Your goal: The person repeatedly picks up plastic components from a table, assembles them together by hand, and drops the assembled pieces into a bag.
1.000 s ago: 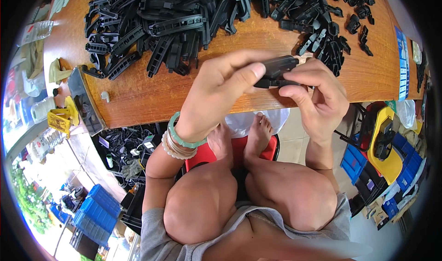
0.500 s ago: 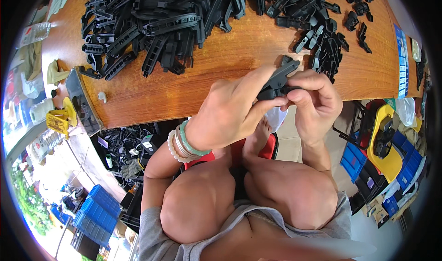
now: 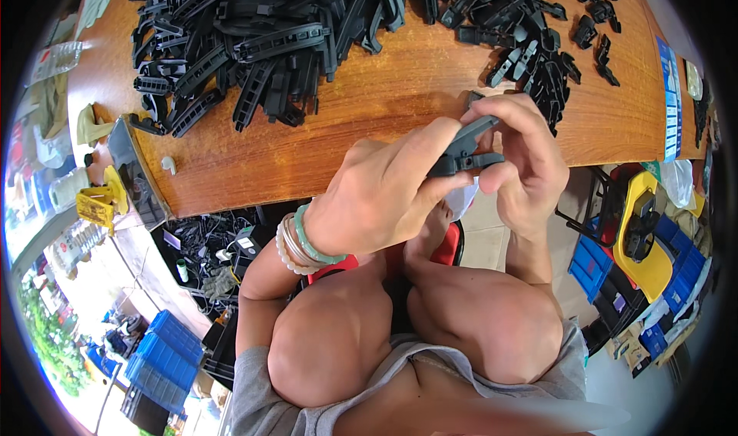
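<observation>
Table (image 3: 369, 105): brown wood, beyond my fingers.
Heaps: long black parts (image 3: 231, 51) ahead-left, small black parts (image 3: 538, 67) ahead-right.
Room: yellow chair (image 3: 652, 278) to my fingers' right, blue crates (image 3: 167, 351) far left.
Left hand (image 3: 377, 186): thumb and fingers pinched on a black clip (image 3: 460, 148).
Right hand (image 3: 536, 163): thumb and forefinger parted at its free end; contact I can't tell.
Clip: between my hands, by the table edge.
</observation>
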Demonstrator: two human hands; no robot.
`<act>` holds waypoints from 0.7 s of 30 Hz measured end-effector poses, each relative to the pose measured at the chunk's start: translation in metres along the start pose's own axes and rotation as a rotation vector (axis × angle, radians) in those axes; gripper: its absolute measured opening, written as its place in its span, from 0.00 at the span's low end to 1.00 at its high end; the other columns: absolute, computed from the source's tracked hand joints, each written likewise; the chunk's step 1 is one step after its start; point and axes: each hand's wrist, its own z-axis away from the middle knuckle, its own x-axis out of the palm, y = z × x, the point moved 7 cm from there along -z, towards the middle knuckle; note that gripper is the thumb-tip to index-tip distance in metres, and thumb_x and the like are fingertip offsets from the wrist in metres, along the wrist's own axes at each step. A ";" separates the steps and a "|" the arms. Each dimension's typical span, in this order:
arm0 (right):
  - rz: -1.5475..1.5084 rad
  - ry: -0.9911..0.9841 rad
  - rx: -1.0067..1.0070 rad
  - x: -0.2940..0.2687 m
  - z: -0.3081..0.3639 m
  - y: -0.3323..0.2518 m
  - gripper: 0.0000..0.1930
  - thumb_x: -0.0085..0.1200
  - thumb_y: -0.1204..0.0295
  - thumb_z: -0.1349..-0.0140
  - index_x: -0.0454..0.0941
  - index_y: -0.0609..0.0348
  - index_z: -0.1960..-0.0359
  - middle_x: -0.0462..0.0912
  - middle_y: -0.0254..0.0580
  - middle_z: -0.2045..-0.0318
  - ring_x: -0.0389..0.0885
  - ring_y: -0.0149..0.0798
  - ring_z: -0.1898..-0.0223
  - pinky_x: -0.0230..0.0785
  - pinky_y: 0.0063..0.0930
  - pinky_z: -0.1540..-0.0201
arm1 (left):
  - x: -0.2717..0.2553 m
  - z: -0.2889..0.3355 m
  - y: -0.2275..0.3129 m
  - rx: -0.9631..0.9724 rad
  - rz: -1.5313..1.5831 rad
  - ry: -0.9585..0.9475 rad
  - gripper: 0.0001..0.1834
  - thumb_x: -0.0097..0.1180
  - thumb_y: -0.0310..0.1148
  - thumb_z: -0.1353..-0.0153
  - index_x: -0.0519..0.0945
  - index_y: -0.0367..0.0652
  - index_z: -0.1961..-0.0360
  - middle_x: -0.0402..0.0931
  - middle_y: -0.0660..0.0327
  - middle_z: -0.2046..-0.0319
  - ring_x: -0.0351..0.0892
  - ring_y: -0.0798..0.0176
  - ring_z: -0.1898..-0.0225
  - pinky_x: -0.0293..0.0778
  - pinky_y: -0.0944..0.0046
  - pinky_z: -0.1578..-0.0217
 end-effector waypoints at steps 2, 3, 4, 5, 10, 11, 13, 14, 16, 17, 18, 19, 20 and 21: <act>-0.029 0.029 -0.007 -0.001 0.004 0.004 0.22 0.63 0.82 0.59 0.75 0.71 0.57 0.75 0.46 0.62 0.74 0.31 0.68 0.69 0.20 0.67 | 0.002 0.000 0.002 -0.005 -0.008 -0.002 0.26 0.63 0.29 0.50 0.68 0.30 0.51 0.76 0.50 0.71 0.77 0.53 0.77 0.72 0.61 0.78; -0.060 0.057 -0.014 -0.003 0.005 0.005 0.21 0.62 0.84 0.58 0.75 0.71 0.58 0.74 0.46 0.62 0.74 0.31 0.68 0.69 0.20 0.68 | 0.002 0.000 0.002 -0.011 -0.017 -0.004 0.26 0.63 0.29 0.50 0.68 0.30 0.51 0.76 0.51 0.71 0.77 0.53 0.77 0.72 0.61 0.78; -0.059 0.057 -0.013 -0.004 0.005 0.005 0.21 0.62 0.84 0.58 0.75 0.71 0.58 0.74 0.46 0.62 0.74 0.31 0.68 0.69 0.20 0.68 | 0.002 0.000 0.002 -0.012 -0.015 -0.004 0.26 0.63 0.29 0.50 0.68 0.30 0.51 0.76 0.51 0.71 0.77 0.53 0.77 0.72 0.61 0.78; -0.028 0.048 -0.023 -0.005 0.004 0.005 0.20 0.61 0.85 0.57 0.75 0.71 0.59 0.74 0.46 0.63 0.74 0.30 0.67 0.69 0.20 0.67 | 0.002 -0.001 0.002 -0.005 -0.006 0.002 0.26 0.63 0.29 0.50 0.68 0.31 0.51 0.76 0.51 0.71 0.77 0.53 0.77 0.73 0.61 0.77; -0.096 0.071 0.003 -0.005 0.003 0.005 0.17 0.60 0.86 0.54 0.75 0.72 0.60 0.75 0.45 0.63 0.73 0.30 0.65 0.69 0.19 0.67 | 0.003 -0.005 -0.005 -0.013 0.078 0.012 0.24 0.62 0.29 0.49 0.70 0.32 0.52 0.76 0.51 0.71 0.77 0.52 0.76 0.73 0.60 0.77; -0.094 0.064 -0.010 -0.004 0.002 0.005 0.16 0.60 0.85 0.53 0.75 0.72 0.60 0.75 0.45 0.64 0.73 0.30 0.64 0.69 0.19 0.67 | 0.003 -0.006 -0.006 0.000 0.084 0.022 0.23 0.62 0.28 0.49 0.70 0.32 0.53 0.76 0.51 0.70 0.77 0.51 0.75 0.73 0.60 0.76; -0.091 0.057 -0.023 -0.004 0.003 0.005 0.15 0.60 0.85 0.52 0.75 0.72 0.61 0.75 0.45 0.64 0.72 0.30 0.64 0.68 0.18 0.67 | 0.002 -0.005 -0.007 0.014 0.090 0.033 0.21 0.61 0.28 0.48 0.71 0.32 0.53 0.76 0.51 0.70 0.77 0.50 0.74 0.73 0.60 0.75; -0.064 0.051 -0.030 -0.004 0.003 0.005 0.15 0.60 0.85 0.52 0.75 0.71 0.61 0.75 0.44 0.64 0.72 0.30 0.65 0.68 0.18 0.67 | 0.003 -0.005 -0.009 -0.014 0.112 0.021 0.21 0.61 0.28 0.48 0.72 0.33 0.54 0.76 0.51 0.70 0.77 0.50 0.73 0.73 0.60 0.75; -0.035 0.046 -0.036 -0.005 0.005 0.005 0.14 0.60 0.85 0.52 0.75 0.71 0.61 0.75 0.44 0.64 0.72 0.29 0.66 0.68 0.18 0.66 | 0.004 -0.005 -0.010 -0.042 0.137 0.008 0.20 0.61 0.29 0.48 0.72 0.33 0.54 0.76 0.50 0.69 0.77 0.49 0.73 0.73 0.60 0.74; -0.075 0.065 0.011 -0.007 0.007 0.010 0.15 0.61 0.84 0.52 0.75 0.71 0.61 0.75 0.44 0.64 0.73 0.29 0.66 0.68 0.17 0.66 | 0.006 -0.005 -0.009 -0.067 0.157 -0.008 0.21 0.62 0.29 0.48 0.72 0.34 0.54 0.76 0.50 0.69 0.77 0.49 0.72 0.73 0.60 0.74; -0.115 0.085 0.057 -0.009 0.008 0.014 0.15 0.61 0.84 0.52 0.75 0.71 0.61 0.75 0.45 0.64 0.74 0.29 0.67 0.67 0.17 0.66 | 0.007 -0.006 -0.010 -0.093 0.178 -0.024 0.21 0.62 0.30 0.48 0.73 0.35 0.53 0.76 0.50 0.69 0.77 0.49 0.72 0.73 0.59 0.73; -0.116 0.084 0.056 -0.008 0.008 0.013 0.15 0.61 0.84 0.52 0.75 0.71 0.61 0.75 0.45 0.64 0.74 0.29 0.67 0.67 0.17 0.66 | 0.007 -0.005 -0.010 -0.092 0.177 -0.023 0.21 0.62 0.30 0.48 0.73 0.35 0.53 0.76 0.50 0.69 0.77 0.49 0.72 0.73 0.59 0.73; -0.125 0.087 0.083 -0.007 0.007 0.012 0.15 0.62 0.82 0.52 0.76 0.69 0.61 0.76 0.44 0.64 0.74 0.29 0.67 0.68 0.18 0.67 | 0.006 -0.003 -0.013 -0.098 0.157 -0.032 0.22 0.63 0.32 0.49 0.73 0.35 0.53 0.76 0.50 0.70 0.77 0.49 0.72 0.73 0.59 0.73; -0.134 0.090 0.110 -0.006 0.006 0.012 0.14 0.63 0.81 0.52 0.77 0.68 0.62 0.76 0.43 0.65 0.75 0.29 0.68 0.69 0.18 0.68 | 0.005 -0.001 -0.014 -0.103 0.137 -0.041 0.23 0.64 0.33 0.50 0.73 0.36 0.53 0.76 0.50 0.70 0.78 0.49 0.72 0.73 0.59 0.73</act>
